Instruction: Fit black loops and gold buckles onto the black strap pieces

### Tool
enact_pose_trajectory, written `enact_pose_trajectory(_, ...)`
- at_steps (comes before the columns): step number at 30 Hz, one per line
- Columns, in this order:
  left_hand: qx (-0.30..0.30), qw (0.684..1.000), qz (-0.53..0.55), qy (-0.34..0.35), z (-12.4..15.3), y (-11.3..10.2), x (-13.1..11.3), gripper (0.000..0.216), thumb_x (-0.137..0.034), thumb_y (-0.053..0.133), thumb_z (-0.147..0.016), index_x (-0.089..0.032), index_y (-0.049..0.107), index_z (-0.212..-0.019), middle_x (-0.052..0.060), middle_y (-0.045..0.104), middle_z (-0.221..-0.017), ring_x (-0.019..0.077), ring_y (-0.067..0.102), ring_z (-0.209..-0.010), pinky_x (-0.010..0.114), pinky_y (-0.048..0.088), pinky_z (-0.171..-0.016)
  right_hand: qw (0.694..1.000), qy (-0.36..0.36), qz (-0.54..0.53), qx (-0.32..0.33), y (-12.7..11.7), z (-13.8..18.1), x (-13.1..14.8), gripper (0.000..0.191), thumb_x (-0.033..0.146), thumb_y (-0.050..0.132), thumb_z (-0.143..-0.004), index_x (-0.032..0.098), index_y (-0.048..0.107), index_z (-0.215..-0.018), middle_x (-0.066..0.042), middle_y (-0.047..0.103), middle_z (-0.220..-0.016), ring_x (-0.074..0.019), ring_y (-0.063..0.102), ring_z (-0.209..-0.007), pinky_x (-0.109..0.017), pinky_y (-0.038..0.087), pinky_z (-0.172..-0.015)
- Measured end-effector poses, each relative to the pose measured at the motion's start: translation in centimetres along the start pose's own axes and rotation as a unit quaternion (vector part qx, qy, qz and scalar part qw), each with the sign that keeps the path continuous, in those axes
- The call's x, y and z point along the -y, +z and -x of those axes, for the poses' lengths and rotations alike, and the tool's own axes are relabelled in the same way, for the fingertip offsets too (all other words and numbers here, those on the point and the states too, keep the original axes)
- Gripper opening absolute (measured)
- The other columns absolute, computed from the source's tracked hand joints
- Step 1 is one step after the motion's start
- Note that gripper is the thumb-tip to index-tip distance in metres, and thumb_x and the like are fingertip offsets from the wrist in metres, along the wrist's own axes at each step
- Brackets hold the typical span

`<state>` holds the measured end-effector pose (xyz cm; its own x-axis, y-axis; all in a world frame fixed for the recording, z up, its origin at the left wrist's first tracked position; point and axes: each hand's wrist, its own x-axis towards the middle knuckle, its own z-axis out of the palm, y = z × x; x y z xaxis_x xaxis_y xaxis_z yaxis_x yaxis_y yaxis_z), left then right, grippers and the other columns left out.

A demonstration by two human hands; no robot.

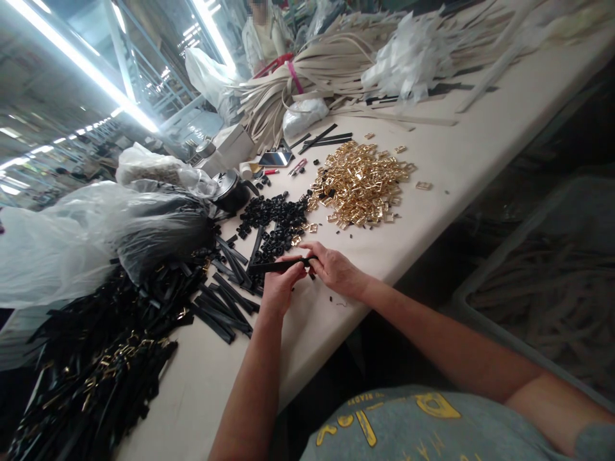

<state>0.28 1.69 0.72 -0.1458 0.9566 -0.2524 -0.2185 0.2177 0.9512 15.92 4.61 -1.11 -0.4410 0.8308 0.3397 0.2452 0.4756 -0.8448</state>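
Note:
A black strap [271, 266] lies across my left hand [283, 285], whose fingers and thumb are closed on it. My right hand [334, 269] pinches at the strap's right end, where a small dark part shows; I cannot make out whether it is a loop or the strap's own end. Just beyond my hands lies a heap of small black loops [283, 218]. Farther right is a pile of gold buckles [362, 182]. Loose black straps [223, 307] rest on the table to the left of my left hand.
A large heap of black straps with gold buckles [110, 358] fills the left side, beside plastic bags [96, 224]. A dark pot [230, 192], a phone [276, 159] and bundled beige strips [312, 64] stand farther back. The table edge [408, 262] runs diagonally; a bin [542, 288] stands right. A person [264, 38] is behind.

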Motion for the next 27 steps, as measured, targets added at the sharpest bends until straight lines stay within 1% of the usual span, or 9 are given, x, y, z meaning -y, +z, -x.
enact_pose_trajectory(4,0.002,0.999,-0.043,0.024,0.2,0.3,0.4,0.033,-0.03,0.085,-0.059,-0.014,0.071,-0.084,0.003,0.071,-0.075,0.012,0.066,-0.065,0.025,0.053,-0.067,0.999,-0.022,0.046,-0.008,0.2,0.1,-0.3,0.038,0.012,0.041,-0.093,0.013,0.046,-0.131,-0.011,0.068,-0.099,-0.0196,0.066,-0.08,-0.031,0.05,-0.074)
enact_pose_trajectory(8,-0.012,0.995,-0.078,0.064,0.0,0.4,0.6,0.03,-0.031,0.082,-0.062,-0.014,0.071,-0.084,0.002,0.07,-0.073,0.012,0.065,-0.064,0.026,0.053,-0.066,0.998,-0.055,0.038,-0.018,0.3,0.2,-0.5,0.037,0.013,0.041,-0.093,0.017,0.048,-0.13,-0.01,0.068,-0.109,-0.0186,0.067,-0.086,-0.03,0.051,-0.078)
enact_pose_trajectory(11,-0.025,0.993,-0.079,0.079,-0.2,0.3,0.6,0.029,-0.031,0.081,-0.064,-0.014,0.07,-0.085,0.001,0.069,-0.07,0.0114,0.064,-0.061,0.026,0.052,-0.064,0.998,-0.05,-0.003,-0.028,0.2,0.2,-0.4,0.039,0.015,0.041,-0.094,0.019,0.045,-0.133,-0.007,0.069,-0.102,-0.0168,0.067,-0.081,-0.029,0.051,-0.076)
enact_pose_trajectory(14,-0.029,0.996,-0.047,0.066,-0.3,0.3,0.2,0.029,-0.031,0.081,-0.062,-0.014,0.069,-0.083,0.001,0.067,-0.066,0.0109,0.063,-0.058,0.025,0.052,-0.062,0.997,-0.007,-0.049,-0.053,0.0,0.1,-0.3,0.045,0.019,0.048,-0.092,0.018,0.039,-0.137,-0.005,0.069,-0.098,-0.0136,0.065,-0.068,-0.027,0.051,-0.069)
enact_pose_trajectory(16,-0.044,0.997,-0.019,0.065,-0.2,0.2,-0.2,0.03,-0.03,0.082,-0.06,-0.014,0.069,-0.082,0.0,0.066,-0.063,0.0098,0.061,-0.055,0.024,0.051,-0.06,0.997,0.028,-0.049,-0.043,-0.3,0.0,-0.1,0.041,0.024,0.055,-0.09,0.018,0.046,-0.129,-0.003,0.069,-0.089,-0.012,0.062,-0.06,-0.024,0.048,-0.062)
enact_pose_trajectory(18,-0.067,0.996,0.01,0.065,-0.2,0.1,-0.4,0.031,-0.029,0.084,-0.057,-0.014,0.069,-0.08,-0.001,0.066,-0.063,0.0086,0.06,-0.053,0.022,0.05,-0.059,0.997,0.054,-0.046,-0.003,-0.6,-0.1,0.2,0.022,0.027,0.057,-0.089,0.017,0.058,-0.108,0.0,0.067,-0.072,-0.0112,0.059,-0.055,-0.022,0.044,-0.056)
enact_pose_trajectory(19,-0.073,0.995,0.024,0.06,-0.2,0.0,-0.5,0.033,-0.029,0.085,-0.055,-0.014,0.069,-0.08,-0.001,0.066,-0.064,0.0083,0.06,-0.054,0.022,0.05,-0.059,0.996,0.063,-0.053,0.017,-0.8,-0.1,0.3,0.013,0.027,0.055,-0.09,0.016,0.06,-0.097,0.001,0.064,-0.066,-0.0107,0.058,-0.053,-0.021,0.043,-0.055)
enact_pose_trajectory(20,-0.074,0.995,0.036,0.051,-0.2,-0.1,-0.4,0.034,-0.028,0.086,-0.053,-0.015,0.069,-0.08,-0.001,0.067,-0.066,0.0082,0.06,-0.054,0.022,0.051,-0.059,0.995,0.069,-0.064,0.03,-0.9,-0.1,0.5,0.012,0.026,0.054,-0.091,0.016,0.059,-0.089,0.002,0.062,-0.062,-0.0102,0.057,-0.052,-0.021,0.042,-0.055)
enact_pose_trajectory(27,-0.021,0.997,0.07,0.003,-0.3,-0.4,0.1,0.036,-0.027,0.089,-0.053,-0.016,0.069,-0.08,-0.001,0.068,-0.072,0.0077,0.062,-0.059,0.022,0.053,-0.064,0.989,0.082,-0.118,0.035,-1.4,-0.1,0.8,0.013,0.026,0.051,-0.091,0.016,0.057,-0.084,0.003,0.06,-0.061,-0.0086,0.055,-0.049,-0.019,0.042,-0.053)
